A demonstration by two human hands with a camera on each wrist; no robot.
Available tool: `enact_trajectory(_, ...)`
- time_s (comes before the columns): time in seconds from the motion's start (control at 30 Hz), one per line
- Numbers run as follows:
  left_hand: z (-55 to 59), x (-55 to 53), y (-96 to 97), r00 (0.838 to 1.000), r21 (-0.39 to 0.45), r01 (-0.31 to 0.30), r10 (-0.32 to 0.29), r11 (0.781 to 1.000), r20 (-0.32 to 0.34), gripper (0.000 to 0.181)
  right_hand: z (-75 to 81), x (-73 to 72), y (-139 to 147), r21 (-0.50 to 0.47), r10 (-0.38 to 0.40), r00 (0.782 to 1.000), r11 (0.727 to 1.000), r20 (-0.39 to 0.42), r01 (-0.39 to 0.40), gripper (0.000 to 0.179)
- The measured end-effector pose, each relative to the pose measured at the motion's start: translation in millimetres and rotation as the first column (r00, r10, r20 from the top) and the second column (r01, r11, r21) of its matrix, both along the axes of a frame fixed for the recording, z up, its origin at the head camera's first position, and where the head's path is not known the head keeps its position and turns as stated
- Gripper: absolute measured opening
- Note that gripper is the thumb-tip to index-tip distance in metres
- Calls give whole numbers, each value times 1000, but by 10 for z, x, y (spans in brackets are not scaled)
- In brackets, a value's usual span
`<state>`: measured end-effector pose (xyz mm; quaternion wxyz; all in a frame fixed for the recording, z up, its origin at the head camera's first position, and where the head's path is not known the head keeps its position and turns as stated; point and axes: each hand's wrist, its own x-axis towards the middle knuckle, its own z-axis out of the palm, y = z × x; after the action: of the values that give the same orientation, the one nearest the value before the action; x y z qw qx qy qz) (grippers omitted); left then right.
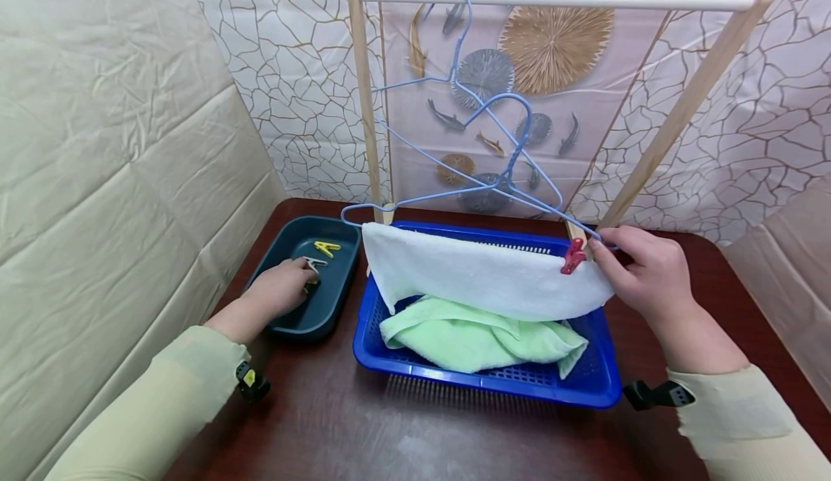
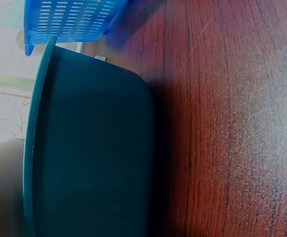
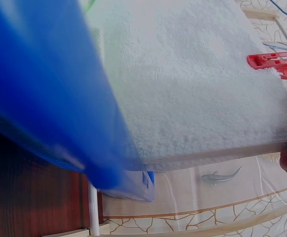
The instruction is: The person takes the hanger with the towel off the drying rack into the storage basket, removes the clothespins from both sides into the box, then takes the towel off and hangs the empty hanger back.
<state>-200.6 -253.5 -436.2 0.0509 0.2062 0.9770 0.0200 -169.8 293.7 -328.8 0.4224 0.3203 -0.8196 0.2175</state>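
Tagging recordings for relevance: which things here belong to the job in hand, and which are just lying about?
Apparently in the job:
lower hanger, gripped by right hand
white towel, hung on it
red clip, on that towel
pale clip, at left hand
teal tray, holding clips

Apparently lying about:
green towel, in the blue basket
yellow clip, in the tray
upper hanger, on the rack

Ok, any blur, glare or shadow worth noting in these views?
Head: soft glare on the tabletop, striped shadow along the blue basket's front; left wrist: tray side dark, upper-left background washed out; right wrist: basket blurred up close, white towel texture clearer.
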Motion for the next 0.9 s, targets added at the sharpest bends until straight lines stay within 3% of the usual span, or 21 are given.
enact_trajectory(0.53,36,19,-9,999,32,-45,45,998,30,34,8,7,-4,-16,15,1000,1000,9,-15,51)
enact_trajectory(0.9,78,-2,-84,998,96,-68,69,993,-12,34,-10,20,11,-11,0,1000,1000,14,0,50)
